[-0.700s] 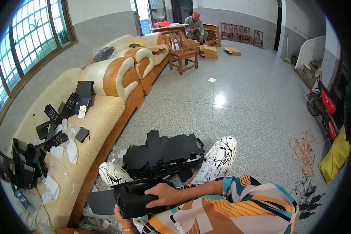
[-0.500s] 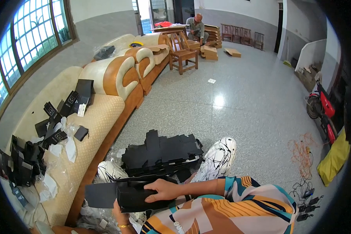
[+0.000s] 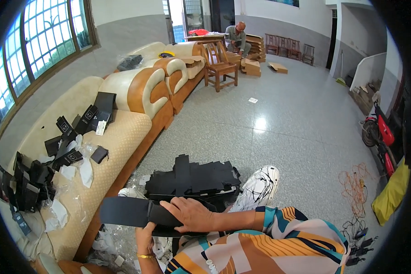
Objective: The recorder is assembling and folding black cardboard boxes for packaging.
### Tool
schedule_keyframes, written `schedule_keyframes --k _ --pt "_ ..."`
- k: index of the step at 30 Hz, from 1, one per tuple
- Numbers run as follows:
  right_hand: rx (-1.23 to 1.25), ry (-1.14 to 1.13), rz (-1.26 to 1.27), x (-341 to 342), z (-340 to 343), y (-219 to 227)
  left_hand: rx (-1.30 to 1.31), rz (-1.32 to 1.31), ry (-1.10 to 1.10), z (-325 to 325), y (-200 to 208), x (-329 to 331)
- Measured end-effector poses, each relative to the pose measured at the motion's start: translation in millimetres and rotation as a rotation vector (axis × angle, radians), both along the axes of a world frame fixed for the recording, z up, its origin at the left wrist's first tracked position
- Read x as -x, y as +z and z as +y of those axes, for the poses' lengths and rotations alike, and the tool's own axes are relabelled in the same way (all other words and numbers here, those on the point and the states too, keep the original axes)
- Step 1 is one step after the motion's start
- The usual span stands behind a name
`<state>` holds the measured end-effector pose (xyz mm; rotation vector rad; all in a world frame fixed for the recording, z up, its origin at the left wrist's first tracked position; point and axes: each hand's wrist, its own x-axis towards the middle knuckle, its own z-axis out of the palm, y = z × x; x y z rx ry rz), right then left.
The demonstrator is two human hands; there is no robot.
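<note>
A long black cardboard box [image 3: 128, 212] lies across my lap, its smooth flap sticking out to the left. My left hand [image 3: 145, 235] grips it from below near the base of the flap. Pressed over its top is my right hand [image 3: 190, 213], with fingers bent round the black card; the right end is partly hidden by that hand and forearm. Just beyond, a heap of flattened black boxes [image 3: 201, 178] sits on the floor between my white shoes.
On the cream sofa [image 3: 128, 132] at left are several black cartons [image 3: 104, 107], white paper [image 3: 86, 172] and clear plastic. A wooden chair [image 3: 220, 68] stands further back, near a seated person [image 3: 237, 39] beside brown cardboard boxes [image 3: 252, 68]. Orange cords [image 3: 354, 182] and black adapters [image 3: 361, 246] lie right.
The black box has been tilted, its flap now higher and flatter. My right hand has shifted up over the top, and my left hand has risen slightly with the box.
</note>
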<state>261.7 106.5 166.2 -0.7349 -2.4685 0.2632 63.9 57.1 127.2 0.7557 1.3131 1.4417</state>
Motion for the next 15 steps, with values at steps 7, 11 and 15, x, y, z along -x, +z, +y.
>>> schedule_keyframes --k 7,11,15 --pt "0.25 -0.007 0.012 -15.4 -7.2 17.5 -0.077 0.055 0.005 -0.7 -7.3 0.6" --pt "0.51 0.103 0.13 -36.2 4.6 21.1 -0.171 0.174 0.047 -5.4 -22.8 5.3" --pt "0.482 0.097 0.194 -53.4 40.3 -3.2 -0.065 0.238 -0.028 0.3 -17.0 1.2"
